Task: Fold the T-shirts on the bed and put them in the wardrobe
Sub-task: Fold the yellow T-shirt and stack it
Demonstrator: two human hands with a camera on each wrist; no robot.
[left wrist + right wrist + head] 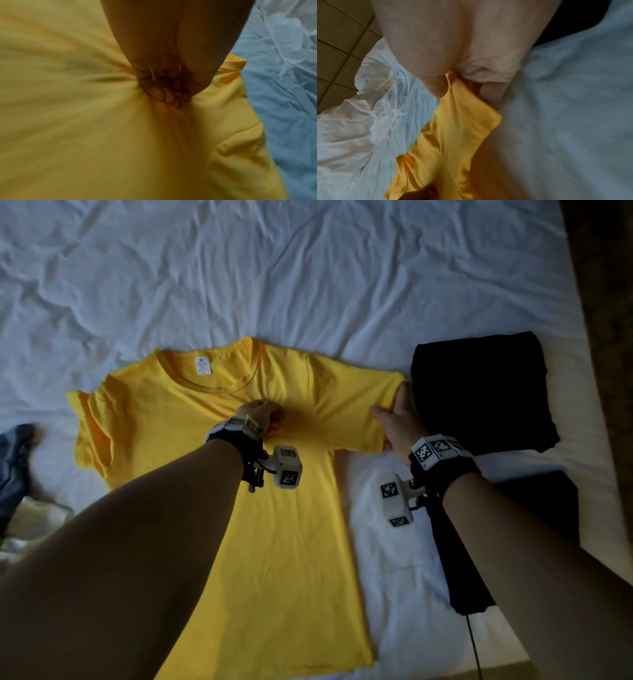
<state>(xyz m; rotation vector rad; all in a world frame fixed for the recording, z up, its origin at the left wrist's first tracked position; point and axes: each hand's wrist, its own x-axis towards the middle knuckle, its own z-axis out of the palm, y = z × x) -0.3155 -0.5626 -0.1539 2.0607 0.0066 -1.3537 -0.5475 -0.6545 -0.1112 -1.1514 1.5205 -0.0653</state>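
Observation:
A yellow T-shirt (212, 474) lies spread face up on the white bed sheet (308, 268), collar at the far side. My left hand (263, 416) pinches a bunch of fabric on the chest just below the collar; in the left wrist view creases in the yellow T-shirt (77, 121) run out from the curled fingers (159, 93). My right hand (397, 419) grips the hem of the right sleeve, thumb on top; the right wrist view shows the sleeve (464, 121) held between thumb and fingers. A folded black T-shirt (479, 392) lies right beside that hand.
A second dark garment (513, 529) lies near the bed's right edge under my right forearm. A blue and pale heap of clothes (20, 481) sits at the left. The dark floor (603, 302) runs along the right side of the bed.

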